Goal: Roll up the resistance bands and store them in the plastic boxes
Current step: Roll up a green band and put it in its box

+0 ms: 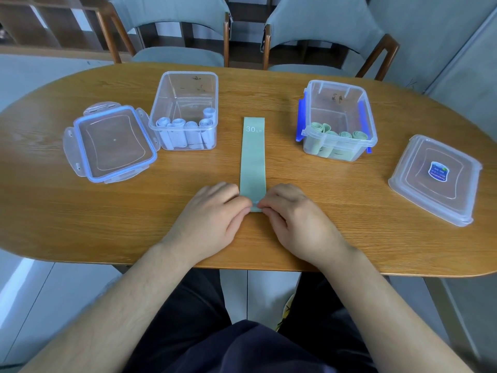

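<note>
You wear a dark navy top (250,345) bunched in soft folds above black trousers (188,305), with both forearms (129,286) bare down to your left hand (212,214) and right hand (293,216), and a yellow shoe (285,309) with dark marks shows below.

- We see an oval wooden table (80,211) with lengthwise grain.
- Beyond its far edge we find two grey upholstered chairs, one left (172,12), one right (322,22).
- Past its far left corner we make out wooden shelving (27,25).
</note>
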Demonstrator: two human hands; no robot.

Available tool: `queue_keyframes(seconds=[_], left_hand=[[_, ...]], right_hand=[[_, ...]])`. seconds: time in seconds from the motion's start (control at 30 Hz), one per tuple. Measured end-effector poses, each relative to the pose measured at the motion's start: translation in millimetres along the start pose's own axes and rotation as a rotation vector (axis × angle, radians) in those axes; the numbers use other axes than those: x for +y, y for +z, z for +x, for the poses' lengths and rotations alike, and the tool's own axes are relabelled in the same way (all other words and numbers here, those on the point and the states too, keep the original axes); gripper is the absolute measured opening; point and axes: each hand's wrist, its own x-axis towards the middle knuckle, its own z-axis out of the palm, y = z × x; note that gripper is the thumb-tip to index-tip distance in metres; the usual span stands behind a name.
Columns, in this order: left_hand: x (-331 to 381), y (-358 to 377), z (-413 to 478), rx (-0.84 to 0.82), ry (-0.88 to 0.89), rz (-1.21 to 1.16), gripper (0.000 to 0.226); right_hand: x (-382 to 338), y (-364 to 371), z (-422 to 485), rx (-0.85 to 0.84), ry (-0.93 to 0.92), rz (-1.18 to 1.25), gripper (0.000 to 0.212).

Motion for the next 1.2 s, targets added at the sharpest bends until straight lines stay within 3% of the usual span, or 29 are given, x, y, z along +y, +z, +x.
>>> queue_keyframes(seconds=[0.17, 0.4, 0.6, 0.83, 1.2], left_hand=[[-1.7, 4.6, 1.4, 0.021, -0.032, -0.085, 0.016], [1.7, 2.2, 3.5, 0.025, -0.011, 0.006, 0.017], [-2.9, 4.8, 3.1, -0.003, -0.071, -0.049, 0.026], [-4.7, 4.1, 10.6, 0.015, -0.068, -0.042, 0.027], [-6.2, 4.7, 8.6, 0.023, -0.113, -0.169, 0.017]], right_hand=[[1.2, 0.7, -1.3, 0.0, 0.008, 0.02, 0.016], [3.9, -1.7, 1.8, -0.028, 0.028, 0.029, 0.015], [2.8, 2.5, 5.9, 0.049, 0.052, -0.031, 0.017], [4.8, 1.1, 6.6, 0.022, 0.08, -0.001, 0.02], [2.2, -6.3, 6.6, -0.048, 0.095, 0.048, 0.015]])
